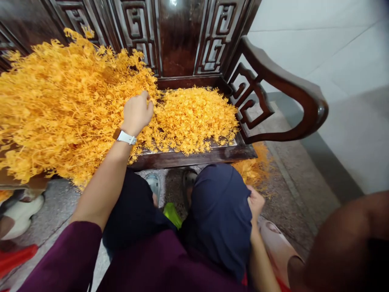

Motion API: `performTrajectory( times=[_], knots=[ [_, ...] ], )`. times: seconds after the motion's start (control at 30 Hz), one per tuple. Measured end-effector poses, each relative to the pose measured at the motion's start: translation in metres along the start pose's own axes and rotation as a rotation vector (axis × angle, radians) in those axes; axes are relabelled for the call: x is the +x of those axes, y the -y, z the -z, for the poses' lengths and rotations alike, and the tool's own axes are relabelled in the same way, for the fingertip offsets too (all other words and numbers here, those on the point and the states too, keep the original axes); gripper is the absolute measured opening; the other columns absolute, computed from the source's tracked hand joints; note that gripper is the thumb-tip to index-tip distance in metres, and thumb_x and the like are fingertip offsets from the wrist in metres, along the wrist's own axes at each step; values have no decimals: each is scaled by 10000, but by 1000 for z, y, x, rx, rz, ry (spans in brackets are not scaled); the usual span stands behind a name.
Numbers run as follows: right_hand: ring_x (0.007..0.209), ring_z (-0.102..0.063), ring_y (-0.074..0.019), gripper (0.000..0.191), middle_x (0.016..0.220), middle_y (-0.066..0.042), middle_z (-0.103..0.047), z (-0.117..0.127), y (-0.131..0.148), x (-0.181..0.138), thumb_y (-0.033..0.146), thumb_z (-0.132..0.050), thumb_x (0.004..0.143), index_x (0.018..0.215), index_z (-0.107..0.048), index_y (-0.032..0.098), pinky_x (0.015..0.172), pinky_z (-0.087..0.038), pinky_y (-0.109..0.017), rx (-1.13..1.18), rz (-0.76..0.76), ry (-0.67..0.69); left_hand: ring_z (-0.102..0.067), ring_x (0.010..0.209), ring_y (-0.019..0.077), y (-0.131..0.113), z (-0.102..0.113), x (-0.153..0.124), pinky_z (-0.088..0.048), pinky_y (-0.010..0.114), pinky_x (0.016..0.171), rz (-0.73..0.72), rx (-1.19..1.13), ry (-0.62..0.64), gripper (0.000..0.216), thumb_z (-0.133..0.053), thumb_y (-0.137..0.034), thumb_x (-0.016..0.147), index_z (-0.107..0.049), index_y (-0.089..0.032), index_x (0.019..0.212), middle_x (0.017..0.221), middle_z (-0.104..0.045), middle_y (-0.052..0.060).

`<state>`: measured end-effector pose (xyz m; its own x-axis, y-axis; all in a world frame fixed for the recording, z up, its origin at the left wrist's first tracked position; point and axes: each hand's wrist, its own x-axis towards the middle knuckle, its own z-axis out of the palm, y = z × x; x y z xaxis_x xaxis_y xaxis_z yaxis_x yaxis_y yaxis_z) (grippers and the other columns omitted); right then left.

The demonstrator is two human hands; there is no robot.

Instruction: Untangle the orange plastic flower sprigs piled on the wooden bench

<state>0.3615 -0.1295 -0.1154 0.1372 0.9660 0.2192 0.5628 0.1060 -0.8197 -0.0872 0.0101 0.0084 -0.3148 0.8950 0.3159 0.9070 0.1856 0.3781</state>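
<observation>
I see left hand (pixel 137 112) far out on orange plastic sprigs (pixel 60 101), fingers curled shut on tuft. Tall heap sits left of knuckles, flat heap (pixel 194 117) right, both on wooden seat (pixel 194 156). Right hand (pixel 255 204) low beside knee (pixel 219 211), well apart; finger state, cannot tell.

light: bright, even, soft shadows | glare: white spot on the dark carved wooden bench (pixel 179 40) backrest | blur: brown shape (pixel 349 243) right of bench | edges: bowed
</observation>
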Motion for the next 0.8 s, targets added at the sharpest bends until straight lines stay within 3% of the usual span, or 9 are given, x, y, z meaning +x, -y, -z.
performTrajectory(
  times=[0.07,0.17,0.23,0.3,0.4,0.57,0.63,0.7,0.8],
  knots=[
    [450,-396,-95,462,496,45,-431,11,14,12,371,-665,950,556,-524,177,464,-305,-241,18,57,-94,-523,1033,264,5,14,5,-295,430,895,43,-4,-95,440,-395,-371,1016,-655,-177,1314,989,-649,122],
    [461,-483,-119,343,537,16,-577,18,55,38,298,-656,931,607,-650,187,489,-354,-267,118,197,-195,-363,1283,255,9,39,13,-213,471,976,145,-42,-274,511,-358,-489,1013,-658,-155,1257,1064,-600,124],
    [481,-515,-124,320,568,6,-617,15,88,55,294,-661,940,637,-686,192,508,-381,-272,193,289,-187,-220,1406,291,11,47,14,-173,508,1001,197,-61,-282,553,-447,-629,931,-666,-174,1153,1089,-589,144],
    [491,-522,-121,325,572,4,-618,5,120,68,275,-655,946,632,-683,193,513,-385,-270,248,341,-122,-173,1453,362,11,44,12,-168,541,1003,195,-53,-238,589,-545,-710,816,-668,-213,1108,1142,-607,185],
    [493,-518,-110,356,558,11,-594,-15,158,83,237,-630,959,607,-657,189,509,-384,-258,340,364,50,-250,1441,420,13,28,10,-184,546,999,93,-14,-163,682,-588,-775,714,-685,-221,1100,1209,-629,222],
    [482,-515,-96,349,535,20,-582,-36,198,105,214,-616,958,613,-655,183,501,-382,-247,490,391,311,-237,1441,274,16,23,16,-171,482,989,-17,37,-47,1022,-406,-974,663,-687,-108,1129,1162,-659,150],
    [467,-485,-85,344,518,21,-573,-40,212,113,185,-601,943,603,-653,181,487,-361,-243,521,410,361,-245,1463,270,10,34,13,-187,490,1021,-49,20,-129,1023,-363,-971,738,-684,-107,1182,1234,-657,153],
    [457,-455,-76,353,505,23,-552,-43,226,123,174,-589,927,576,-626,182,472,-336,-240,533,431,409,-313,1468,274,-2,45,3,-217,508,1070,-108,-49,-283,903,-296,-871,913,-661,-136,1290,1372,-626,148],
    [481,-442,-74,376,508,24,-515,-50,245,139,211,-611,917,544,-576,183,486,-316,-248,481,466,500,-448,1420,270,-28,52,-20,-284,517,1127,-296,-232,-430,714,-193,-704,1070,-623,-219,1369,1464,-616,108]
  ],
)
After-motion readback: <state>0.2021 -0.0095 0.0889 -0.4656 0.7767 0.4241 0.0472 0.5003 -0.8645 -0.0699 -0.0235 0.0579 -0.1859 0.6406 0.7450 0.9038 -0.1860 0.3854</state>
